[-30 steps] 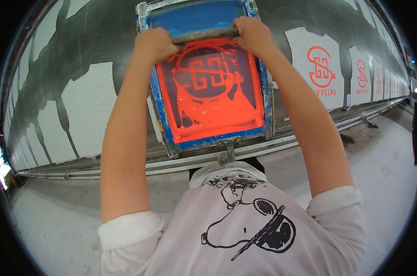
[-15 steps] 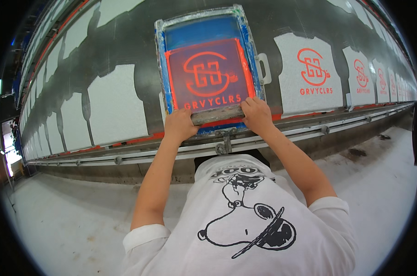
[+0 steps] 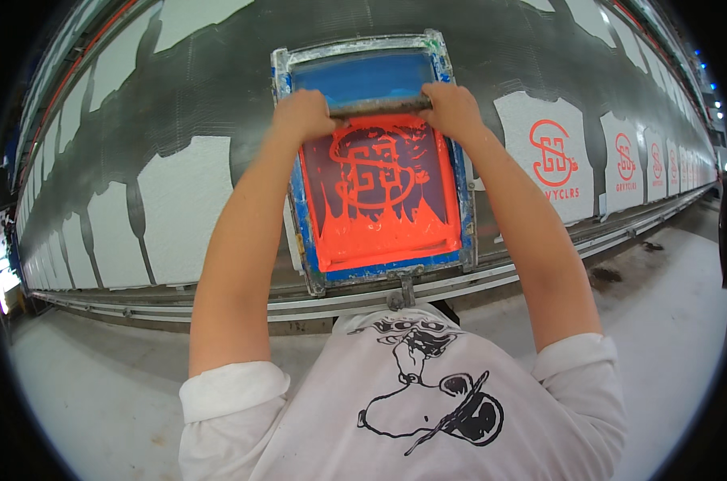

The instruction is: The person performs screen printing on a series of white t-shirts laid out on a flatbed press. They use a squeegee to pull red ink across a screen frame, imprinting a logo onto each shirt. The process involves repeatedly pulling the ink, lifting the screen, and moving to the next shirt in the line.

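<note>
My left hand [image 3: 305,117] and my right hand [image 3: 453,112] are closed on the two ends of a squeegee [image 3: 379,105] with a worn, ink-stained handle. It lies across the far part of a screen-printing frame [image 3: 465,204], whose wooden edges are smeared with blue and white. Bright red-orange ink [image 3: 387,240] pools thickly on the near half of the mesh and spreads in ragged streaks up over the round logo stencil [image 3: 375,168]. Beyond the squeegee, the mesh border [image 3: 363,74] is blue. Most of what lies under the frame is hidden.
White shirt-shaped fabric panels lie along the grey table [image 3: 251,88]. Those on the right, such as the nearest panel [image 3: 532,132], carry a red-orange print; the left panel [image 3: 188,212] is plain. A metal rail [image 3: 508,276] runs along the near edge, above a pale floor [image 3: 660,337].
Both hands have pushed the squeegee from the near end of the screen to its far part. Red-orange ink now covers much of the mesh where the stencil showed bare.
</note>
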Demonstrator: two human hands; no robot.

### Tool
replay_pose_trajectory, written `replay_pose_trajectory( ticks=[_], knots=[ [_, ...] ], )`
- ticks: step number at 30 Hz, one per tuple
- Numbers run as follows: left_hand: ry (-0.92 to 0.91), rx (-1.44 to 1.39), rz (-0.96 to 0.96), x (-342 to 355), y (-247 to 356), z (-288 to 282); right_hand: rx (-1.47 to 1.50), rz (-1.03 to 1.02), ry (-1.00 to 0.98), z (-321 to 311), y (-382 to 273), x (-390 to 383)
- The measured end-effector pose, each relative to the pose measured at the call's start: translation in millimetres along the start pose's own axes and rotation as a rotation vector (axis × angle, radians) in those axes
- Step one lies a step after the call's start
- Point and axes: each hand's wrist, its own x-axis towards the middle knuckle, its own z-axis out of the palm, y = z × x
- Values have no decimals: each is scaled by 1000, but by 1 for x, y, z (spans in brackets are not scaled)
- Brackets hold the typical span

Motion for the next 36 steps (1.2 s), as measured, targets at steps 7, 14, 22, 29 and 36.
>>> replay_pose_trajectory(
  ticks=[7, 14, 22, 29, 36],
  knots=[
    [-25, -1, -20, 25, -10, 6, -31, 10, 22, 18, 1, 25],
    [102, 18, -18, -41, 8, 44, -30, -23, 5, 17, -18, -37],
    [-38, -67, -78, -196, 65, 116, 62, -109, 8, 33, -47, -214],
    [144, -94, 13, -222, 67, 135, 87, -139, 84, 25, -60, -239],
    [451, -231, 277, -255, 74, 179, 200, -176, 148, 35, -58, -273]
  ],
)
